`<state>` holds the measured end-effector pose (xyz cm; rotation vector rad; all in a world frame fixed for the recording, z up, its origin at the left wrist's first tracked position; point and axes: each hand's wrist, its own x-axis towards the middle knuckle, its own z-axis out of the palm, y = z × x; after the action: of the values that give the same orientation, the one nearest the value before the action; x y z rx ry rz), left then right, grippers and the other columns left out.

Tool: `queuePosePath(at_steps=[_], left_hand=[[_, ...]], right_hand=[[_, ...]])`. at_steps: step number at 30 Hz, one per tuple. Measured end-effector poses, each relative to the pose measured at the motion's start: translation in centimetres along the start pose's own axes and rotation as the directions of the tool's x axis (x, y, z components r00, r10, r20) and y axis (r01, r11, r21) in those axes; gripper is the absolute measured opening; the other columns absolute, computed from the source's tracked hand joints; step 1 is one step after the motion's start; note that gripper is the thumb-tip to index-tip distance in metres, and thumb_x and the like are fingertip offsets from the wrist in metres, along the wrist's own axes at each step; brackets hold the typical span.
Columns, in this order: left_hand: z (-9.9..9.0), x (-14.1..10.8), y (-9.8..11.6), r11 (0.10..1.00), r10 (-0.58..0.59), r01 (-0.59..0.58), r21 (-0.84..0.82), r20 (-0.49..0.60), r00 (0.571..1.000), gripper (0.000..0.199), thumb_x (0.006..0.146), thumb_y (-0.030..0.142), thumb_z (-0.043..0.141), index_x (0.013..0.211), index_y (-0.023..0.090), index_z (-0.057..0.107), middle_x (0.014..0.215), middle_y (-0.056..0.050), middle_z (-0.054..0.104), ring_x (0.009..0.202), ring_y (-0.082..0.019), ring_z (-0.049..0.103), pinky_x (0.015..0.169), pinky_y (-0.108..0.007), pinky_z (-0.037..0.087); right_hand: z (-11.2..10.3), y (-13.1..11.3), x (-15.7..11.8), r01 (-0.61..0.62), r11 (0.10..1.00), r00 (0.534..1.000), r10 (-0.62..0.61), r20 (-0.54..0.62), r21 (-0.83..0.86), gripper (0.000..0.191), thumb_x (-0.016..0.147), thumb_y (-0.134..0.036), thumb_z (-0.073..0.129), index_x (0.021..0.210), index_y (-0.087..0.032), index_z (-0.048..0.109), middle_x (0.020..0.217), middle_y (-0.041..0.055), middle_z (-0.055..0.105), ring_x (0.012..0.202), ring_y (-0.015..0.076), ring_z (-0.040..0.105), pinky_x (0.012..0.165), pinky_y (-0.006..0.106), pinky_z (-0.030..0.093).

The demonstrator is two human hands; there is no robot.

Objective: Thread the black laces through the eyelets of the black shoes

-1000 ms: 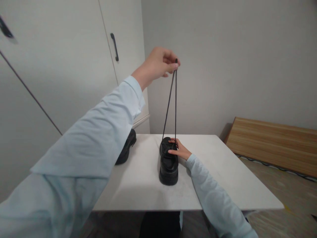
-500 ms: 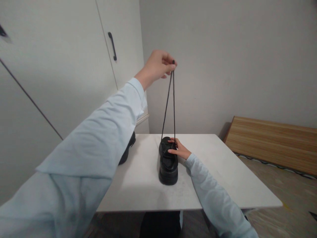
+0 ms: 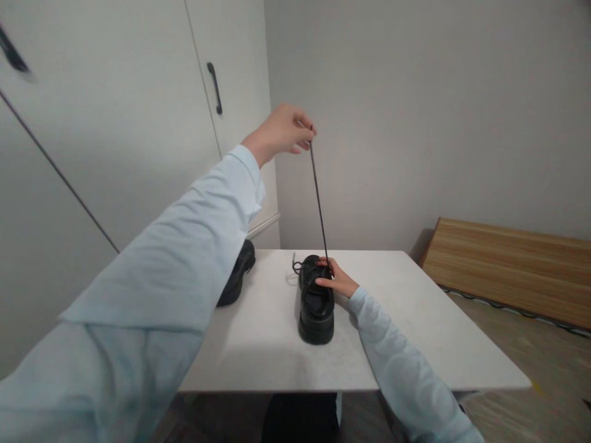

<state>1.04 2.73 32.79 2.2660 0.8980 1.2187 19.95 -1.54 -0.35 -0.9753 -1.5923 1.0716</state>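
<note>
A black shoe stands on the white table, its heel toward me. High above it, my left hand pinches the end of one black shoelace, which runs taut down to the shoe's right side. The other lace end lies loose and curled off the shoe's left side. My right hand is on the right side of the shoe near the laces, thumb and fingers around its edge; some fingertips are hidden.
A second black shoe sits at the left of the table, partly behind my left sleeve. White cabinets with dark handles rise at the left. A wood-grain board is beyond the table's right side.
One of the two lace strands has left my left hand and dropped to the shoe's left side. My left hand has moved slightly left and down, still pinching the other strand.
</note>
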Motion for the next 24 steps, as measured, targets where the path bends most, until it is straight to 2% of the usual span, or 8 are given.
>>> queuePosePath(at_steps=[5,10,14,18,21,24], left_hand=[[0.7,-0.8,-0.5,0.985,-0.032,0.033,-0.172,0.008,0.999,0.006,0.08,0.01,0.05,0.085,0.013,0.052,0.081,-0.003,0.058,0.075,-0.016,0.066,0.076,-0.035,0.049],[2.5,-2.4,-3.1,0.98,-0.081,0.09,-0.179,0.058,0.995,0.003,0.082,0.013,0.052,0.084,0.015,0.049,0.077,-0.002,0.06,0.064,-0.012,0.064,0.073,-0.035,0.05],[5.7,-4.9,-5.7,0.947,-0.132,0.166,-0.275,0.137,0.982,0.001,0.087,0.016,0.045,0.087,0.016,0.045,0.08,-0.002,0.061,0.061,-0.01,0.063,0.07,-0.033,0.051],[9.8,-8.2,-8.2,0.845,-0.201,0.31,-0.435,0.28,0.939,0.004,0.092,0.019,0.034,0.09,0.019,0.037,0.083,-0.002,0.062,0.06,-0.011,0.065,0.068,-0.034,0.051],[12.4,-10.5,-10.0,0.801,-0.235,0.411,-0.436,0.403,0.884,0.004,0.093,0.021,0.034,0.09,0.019,0.036,0.084,-0.003,0.064,0.062,-0.011,0.065,0.067,-0.031,0.051],[13.9,-12.2,-11.7,0.795,-0.258,0.447,-0.41,0.438,0.861,0.005,0.092,0.022,0.035,0.09,0.019,0.037,0.085,-0.005,0.066,0.066,-0.012,0.065,0.067,-0.029,0.05]], right_hand=[[0.0,-0.3,-0.1,-0.015,1.0,1.0,0.015,0.0,0.003,0.074,0.056,-0.041,0.08,0.117,-0.023,0.042,0.123,0.0127,0.051,0.114,0.0255,0.052,0.104,0.049,0.033],[0.2,-0.7,-0.1,-0.019,1.0,1.0,0.019,-0.015,0.013,0.075,0.055,-0.04,0.08,0.117,-0.024,0.041,0.123,0.0116,0.052,0.115,0.0256,0.051,0.104,0.049,0.032],[0.2,-0.6,-0.2,-0.021,1.0,1.0,0.021,-0.017,0.006,0.076,0.056,-0.041,0.08,0.119,-0.025,0.04,0.123,0.0106,0.052,0.112,0.0251,0.053,0.104,0.051,0.031],[0.2,-0.6,-0.2,-0.025,1.0,0.999,0.024,-0.026,-0.018,0.076,0.056,-0.042,0.079,0.119,-0.025,0.041,0.123,0.0105,0.052,0.113,0.0254,0.052,0.104,0.051,0.03],[0.3,-0.7,-0.1,-0.003,1.0,1.0,0.003,-0.014,-0.024,0.074,0.058,-0.043,0.079,0.119,-0.024,0.041,0.124,0.0107,0.052,0.117,0.0249,0.049,0.106,0.05,0.028],[0.4,-0.9,-0.1,0.035,0.999,0.999,-0.034,0.004,-0.017,0.073,0.059,-0.042,0.078,0.119,-0.024,0.041,0.123,0.0107,0.052,0.121,0.0245,0.046,0.106,0.049,0.027]])
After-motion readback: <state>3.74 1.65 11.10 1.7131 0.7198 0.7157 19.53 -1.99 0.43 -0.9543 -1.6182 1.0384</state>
